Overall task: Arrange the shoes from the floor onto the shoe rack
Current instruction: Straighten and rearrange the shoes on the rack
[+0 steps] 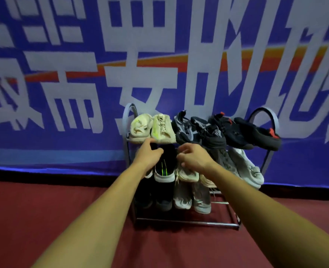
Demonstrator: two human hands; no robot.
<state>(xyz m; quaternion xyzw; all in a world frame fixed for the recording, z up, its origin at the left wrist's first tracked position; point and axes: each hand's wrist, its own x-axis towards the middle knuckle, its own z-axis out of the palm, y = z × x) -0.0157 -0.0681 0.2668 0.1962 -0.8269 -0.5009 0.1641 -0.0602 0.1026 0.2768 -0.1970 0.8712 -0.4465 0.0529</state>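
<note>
A three-tier shoe rack (186,223) of thin chromed tube, arched at both ends, is seen standing on dull red carpet (43,209) against a blue printed banner (63,93) bearing large white characters and an orange stripe. The top tier is filled by a scuffed cream pair (154,128), a grey knit pair (184,130) and a black pair with red trim (256,132), the last jutting past the right arch. On the middle tier, a black sneaker (164,169) with neon-green stripes and a white sole is gripped at its collar by the left hand (151,152), whose fingers are curled against the dark fabric just under the cream pair. Touching it on the right, a pale sneaker (186,174) with a loose lace is met by the bent fingers of the right hand (195,156); whether they close around it cannot be told through the blur. White knit shoes (250,167) are tilted at the tier's right end. Dark shoes (163,200) and grey shoes (190,198) are lined up toe-forward on the lowest tier, partly hidden by both forearms.
</note>
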